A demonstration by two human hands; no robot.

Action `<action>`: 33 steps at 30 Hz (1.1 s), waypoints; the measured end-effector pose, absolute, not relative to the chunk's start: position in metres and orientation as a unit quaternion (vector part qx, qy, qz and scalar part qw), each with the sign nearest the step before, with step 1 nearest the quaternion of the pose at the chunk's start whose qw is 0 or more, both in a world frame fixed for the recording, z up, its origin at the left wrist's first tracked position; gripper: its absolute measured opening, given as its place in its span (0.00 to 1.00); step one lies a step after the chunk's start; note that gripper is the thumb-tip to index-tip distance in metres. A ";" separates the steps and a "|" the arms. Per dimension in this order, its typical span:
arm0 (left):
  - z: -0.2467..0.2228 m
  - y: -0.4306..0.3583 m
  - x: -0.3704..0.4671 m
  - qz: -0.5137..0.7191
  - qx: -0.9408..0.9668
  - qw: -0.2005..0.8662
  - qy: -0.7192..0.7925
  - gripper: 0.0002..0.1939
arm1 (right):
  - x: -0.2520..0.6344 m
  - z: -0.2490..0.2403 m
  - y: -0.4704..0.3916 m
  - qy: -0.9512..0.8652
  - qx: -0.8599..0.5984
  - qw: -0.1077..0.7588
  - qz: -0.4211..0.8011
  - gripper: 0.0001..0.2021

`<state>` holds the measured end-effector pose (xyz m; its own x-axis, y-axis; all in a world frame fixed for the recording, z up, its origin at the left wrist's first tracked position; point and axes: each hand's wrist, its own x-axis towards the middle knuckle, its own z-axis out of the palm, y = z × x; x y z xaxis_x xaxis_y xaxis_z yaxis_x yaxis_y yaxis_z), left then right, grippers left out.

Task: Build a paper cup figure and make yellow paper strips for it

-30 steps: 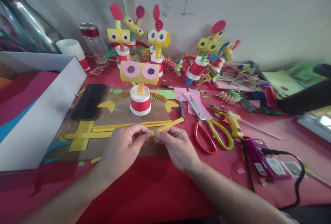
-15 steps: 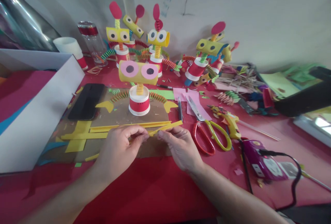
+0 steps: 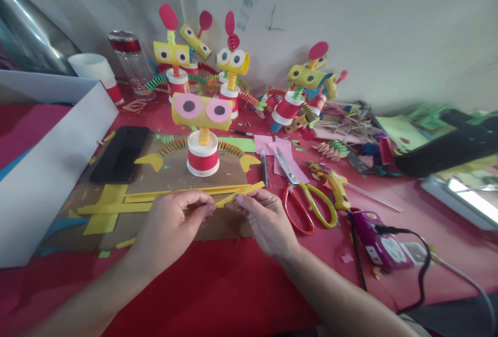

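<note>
A red-covered table [image 3: 233, 290] spread beneath everything, its near edge running out of view. On the left stood an open white box [image 3: 66, 171], cut off by the picture's edge, so that only part of its contents showed. Behind it, a shiny steel jug [image 3: 31, 31] was also cropped, its top out of sight. A brown cardboard sheet [image 3: 229, 223] lay in the middle, partly covered by both forearms and paper pieces. Paper-cup figures crowded the back; the rear ones overlapped, making their exact number hard to tell. One paper-cup figure [image 3: 203, 158] with pink-ringed eyes stood upright on the cardboard, beyond the hands. The left hand [image 3: 171, 223] had thumb and forefinger pinched together on one end of a narrow yellow paper strip [image 3: 254, 187]; the fingertips hid that end. The right hand [image 3: 270, 223] pinched the same strip farther along, its free end slanting up past the fingers. Right of this hand lay scissors [image 3: 309, 192] with one red and one yellow handle. A dark phone [image 3: 120, 154] rested on the cardboard's left side. Loose yellow strips [image 3: 112, 208] ran partly out of sight behind the left hand.
</note>
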<state>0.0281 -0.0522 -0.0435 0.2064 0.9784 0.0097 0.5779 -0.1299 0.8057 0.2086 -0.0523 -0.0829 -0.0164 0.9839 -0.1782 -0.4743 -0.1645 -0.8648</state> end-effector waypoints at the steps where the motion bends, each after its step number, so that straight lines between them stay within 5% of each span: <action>1: -0.043 -0.052 0.028 0.288 0.693 0.348 0.562 0.09 | 0.209 -0.082 -0.052 -0.306 -0.412 0.571 0.641 0.06; 20: -0.044 -0.049 0.027 0.291 0.677 0.346 0.580 0.10 | 0.220 -0.072 -0.047 -0.271 -0.405 0.684 0.544 0.05; 27: -0.043 -0.052 0.030 0.295 0.693 0.347 0.559 0.09 | 0.203 -0.073 -0.062 -0.383 -0.372 0.495 0.686 0.10; 33: -0.043 -0.053 0.030 0.274 0.701 0.364 0.548 0.09 | 0.202 -0.075 -0.061 -0.405 -0.433 0.491 0.638 0.08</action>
<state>0.0305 -0.0526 -0.0433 0.2485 0.9685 -0.0142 0.5697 -0.1343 0.8108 0.2023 -0.0614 -0.0746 -0.1421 0.9776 -0.1551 -0.2751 -0.1895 -0.9426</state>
